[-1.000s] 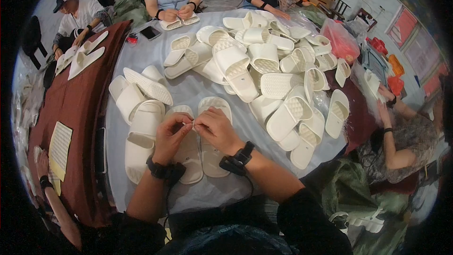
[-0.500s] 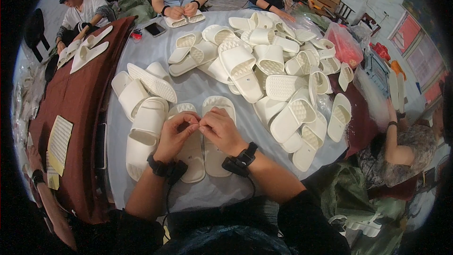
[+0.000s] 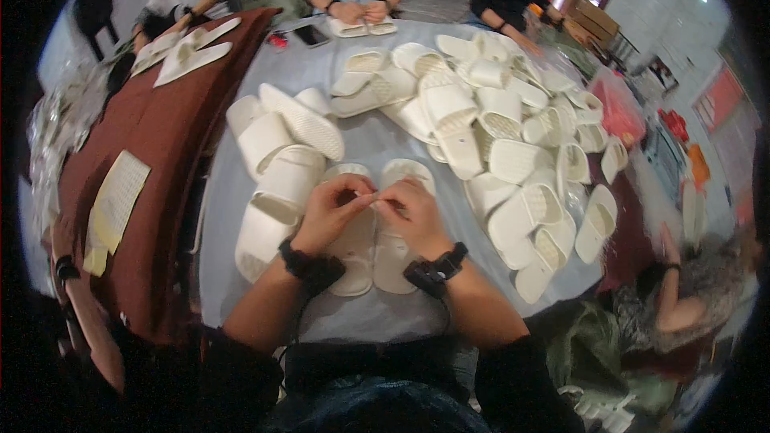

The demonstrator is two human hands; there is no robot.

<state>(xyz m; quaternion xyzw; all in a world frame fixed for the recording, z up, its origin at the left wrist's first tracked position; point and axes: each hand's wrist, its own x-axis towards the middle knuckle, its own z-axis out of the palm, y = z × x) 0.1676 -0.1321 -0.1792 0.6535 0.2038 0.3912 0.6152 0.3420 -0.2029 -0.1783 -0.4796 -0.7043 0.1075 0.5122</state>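
Left hand and right hand brought together at frame centre, fingertips pinching something small between them, too tiny to make out. Resting over a pair of white slippers laid side by side on the grey counter, likely for steadiness. Loose slipper heap spread to the upper right; stacked ones just left of the hands.

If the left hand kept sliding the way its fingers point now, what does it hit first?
The left hand points right, toward the right hand, whose fingertips already seem to meet it above the slipper pair. So the right hand comes first, though depth is hard to judge.
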